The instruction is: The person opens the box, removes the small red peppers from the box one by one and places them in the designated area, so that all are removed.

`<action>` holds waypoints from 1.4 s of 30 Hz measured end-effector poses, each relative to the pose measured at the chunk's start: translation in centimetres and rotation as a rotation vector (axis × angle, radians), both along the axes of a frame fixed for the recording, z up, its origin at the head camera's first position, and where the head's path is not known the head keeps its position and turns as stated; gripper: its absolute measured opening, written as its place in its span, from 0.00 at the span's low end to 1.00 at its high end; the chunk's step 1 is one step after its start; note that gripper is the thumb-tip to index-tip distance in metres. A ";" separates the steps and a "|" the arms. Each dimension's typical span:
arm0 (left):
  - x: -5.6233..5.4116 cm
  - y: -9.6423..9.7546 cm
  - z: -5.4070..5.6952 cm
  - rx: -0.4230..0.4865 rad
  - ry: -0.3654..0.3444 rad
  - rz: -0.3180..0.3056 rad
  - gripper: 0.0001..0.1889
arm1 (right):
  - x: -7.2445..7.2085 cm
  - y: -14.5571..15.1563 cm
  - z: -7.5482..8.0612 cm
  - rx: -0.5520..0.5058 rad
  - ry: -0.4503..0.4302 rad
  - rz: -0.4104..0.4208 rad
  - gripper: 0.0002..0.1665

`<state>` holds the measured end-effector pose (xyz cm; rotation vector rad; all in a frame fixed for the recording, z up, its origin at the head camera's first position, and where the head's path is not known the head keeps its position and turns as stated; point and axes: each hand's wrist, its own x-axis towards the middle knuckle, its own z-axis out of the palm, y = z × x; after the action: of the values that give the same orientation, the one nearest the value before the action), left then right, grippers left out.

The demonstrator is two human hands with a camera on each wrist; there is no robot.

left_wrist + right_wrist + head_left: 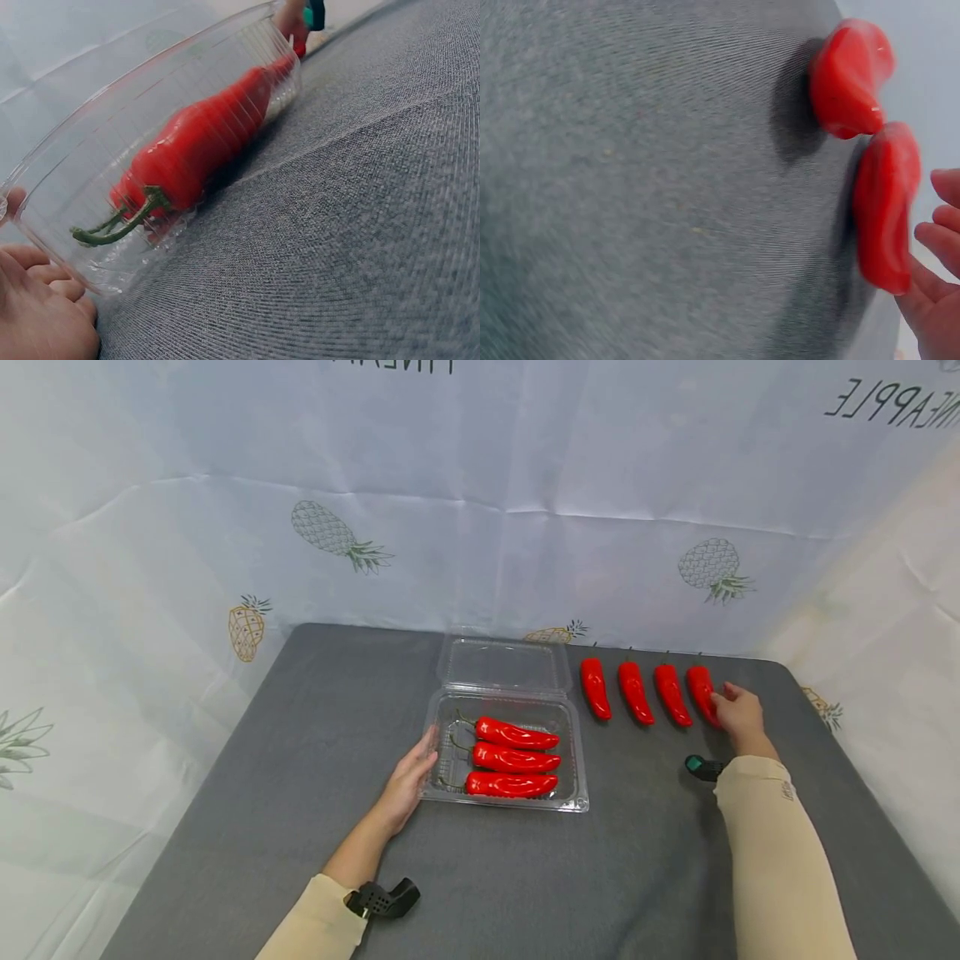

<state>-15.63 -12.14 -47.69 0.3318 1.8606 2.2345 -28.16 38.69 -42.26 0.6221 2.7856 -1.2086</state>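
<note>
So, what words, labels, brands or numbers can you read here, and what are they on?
"NEAPPLE": backwards on the backdrop cloth, its start cut off by the picture's edge.
Partial lettering: also on the cloth, cropped at the top, too incomplete to quote.
Small dark mark: on the right sleeve, too small to read.
Red peppers and clear box: nothing readable.

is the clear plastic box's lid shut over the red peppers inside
No, the clear plastic lid is folded open behind the rectangular box, leaving the three long red peppers inside uncovered.
</note>
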 end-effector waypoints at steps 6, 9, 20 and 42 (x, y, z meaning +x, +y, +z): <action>0.0 0.1 0.0 0.004 -0.016 0.014 0.31 | 0.3 -0.2 1.4 0.033 0.010 0.057 0.40; 0.0 0.1 0.1 0.002 -0.023 0.020 0.31 | 0.4 -0.5 2.0 0.057 0.008 0.086 0.43; 0.0 0.0 0.0 0.001 -0.018 0.006 0.31 | 1.1 -2.1 3.4 0.088 0.031 0.189 0.47; 0.0 0.1 -0.2 0.015 -0.004 0.009 0.32 | 3.7 -8.1 6.5 0.069 0.050 0.429 0.48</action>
<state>-15.63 -12.09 -47.86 0.3225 1.8479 2.2547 -24.50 30.57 -35.74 -0.0135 2.8024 -1.0510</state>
